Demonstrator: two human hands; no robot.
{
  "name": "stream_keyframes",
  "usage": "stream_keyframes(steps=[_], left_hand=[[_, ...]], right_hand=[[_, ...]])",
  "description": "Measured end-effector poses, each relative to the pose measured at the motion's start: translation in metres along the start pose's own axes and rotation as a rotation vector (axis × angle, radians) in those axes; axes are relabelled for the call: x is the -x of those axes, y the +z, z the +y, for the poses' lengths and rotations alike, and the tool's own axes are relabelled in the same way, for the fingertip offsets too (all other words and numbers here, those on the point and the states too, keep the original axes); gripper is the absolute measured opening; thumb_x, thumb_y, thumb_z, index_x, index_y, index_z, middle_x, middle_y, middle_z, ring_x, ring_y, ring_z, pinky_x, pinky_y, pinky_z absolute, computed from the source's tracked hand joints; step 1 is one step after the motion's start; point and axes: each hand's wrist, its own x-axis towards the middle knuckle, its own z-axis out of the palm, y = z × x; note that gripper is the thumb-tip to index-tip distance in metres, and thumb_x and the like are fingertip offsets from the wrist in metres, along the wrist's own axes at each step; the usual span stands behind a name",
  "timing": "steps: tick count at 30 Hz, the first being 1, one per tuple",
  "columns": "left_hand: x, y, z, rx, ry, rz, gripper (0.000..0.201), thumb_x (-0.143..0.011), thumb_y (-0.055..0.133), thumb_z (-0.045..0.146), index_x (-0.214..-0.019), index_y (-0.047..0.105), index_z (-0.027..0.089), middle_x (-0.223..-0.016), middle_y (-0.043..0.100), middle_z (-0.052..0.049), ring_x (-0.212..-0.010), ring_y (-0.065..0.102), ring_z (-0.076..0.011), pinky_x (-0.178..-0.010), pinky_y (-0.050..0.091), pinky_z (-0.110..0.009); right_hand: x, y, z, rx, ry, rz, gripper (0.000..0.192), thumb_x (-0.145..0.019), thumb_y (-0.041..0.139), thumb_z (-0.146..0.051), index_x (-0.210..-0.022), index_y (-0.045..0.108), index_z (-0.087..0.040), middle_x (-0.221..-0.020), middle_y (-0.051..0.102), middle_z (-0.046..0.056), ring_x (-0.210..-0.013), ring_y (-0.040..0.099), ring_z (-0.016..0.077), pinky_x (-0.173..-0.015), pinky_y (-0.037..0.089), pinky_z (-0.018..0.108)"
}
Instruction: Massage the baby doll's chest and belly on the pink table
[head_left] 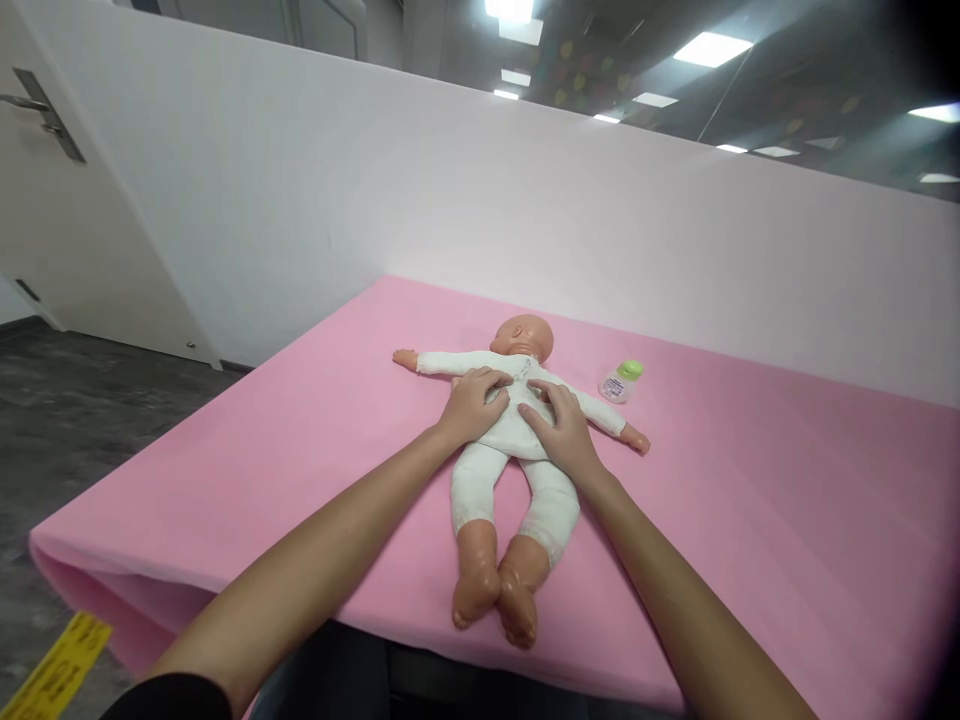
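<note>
A baby doll (513,436) with a white cloth body lies on the pink-covered table (300,450). It appears to be on its front, its head turned to the left and its arms stretched out sideways. Its bare feet point toward me. My left hand (476,402) rests on the left side of the doll's upper back, fingers slightly bent and apart. On the right side of the back lies my right hand (559,425), its fingers also spread and a little curved. Neither hand grips anything. A small clear bottle with a green cap (621,382) stands right of the doll, beyond its arm.
A white wall (315,190) runs behind the table, with a dark reflecting window (637,80) above it. At the left is a door (82,210) over a grey floor. A yellow tape with dark markings (60,665) shows at the lower left.
</note>
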Motion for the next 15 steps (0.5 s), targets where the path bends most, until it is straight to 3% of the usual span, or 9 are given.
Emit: stream_keyframes(steps=[5,9,13,15], left_hand=[[0.0,0.0016,-0.0034,-0.013,0.011,0.006,0.016,-0.089,0.056,0.017,-0.09,0.071,0.021,-0.092,0.072,-0.002,-0.097,0.062,-0.0231,-0.092,0.047,-0.041],[0.0013,0.002,-0.0041,-0.035,0.029,0.047,0.018,-0.09,0.055,0.019,-0.072,0.058,0.019,-0.086,0.066,-0.003,-0.088,0.06,-0.0208,-0.085,0.048,-0.039],[0.003,0.0036,-0.0072,-0.053,0.119,0.137,0.011,-0.089,0.056,0.016,-0.088,0.066,0.02,-0.123,0.067,-0.007,-0.118,0.06,-0.0249,-0.106,0.046,-0.045],[0.0031,0.005,-0.0103,-0.067,0.151,0.127,0.023,-0.09,0.057,0.016,-0.107,0.07,0.022,-0.142,0.061,-0.007,-0.135,0.052,-0.0272,-0.116,0.041,-0.05]], right_hand=[[0.0006,0.0013,0.0008,-0.016,0.007,0.017,0.04,-0.092,0.066,-0.043,-0.128,0.064,-0.027,-0.118,0.066,0.009,-0.112,0.061,0.031,-0.107,0.046,0.055],[0.0015,0.0035,0.0029,-0.06,0.0,0.037,0.055,-0.092,0.066,-0.042,-0.144,0.056,-0.028,-0.138,0.063,0.011,-0.127,0.057,0.0322,-0.113,0.043,0.057],[0.0017,0.0054,0.0077,-0.029,0.027,0.036,0.063,-0.093,0.065,-0.046,-0.151,0.051,-0.027,-0.155,0.054,0.011,-0.143,0.046,0.0343,-0.12,0.036,0.061],[0.0014,0.0057,0.0096,-0.016,0.038,0.016,0.063,-0.093,0.064,-0.049,-0.15,0.054,-0.024,-0.157,0.052,0.012,-0.147,0.042,0.0347,-0.122,0.032,0.061]])
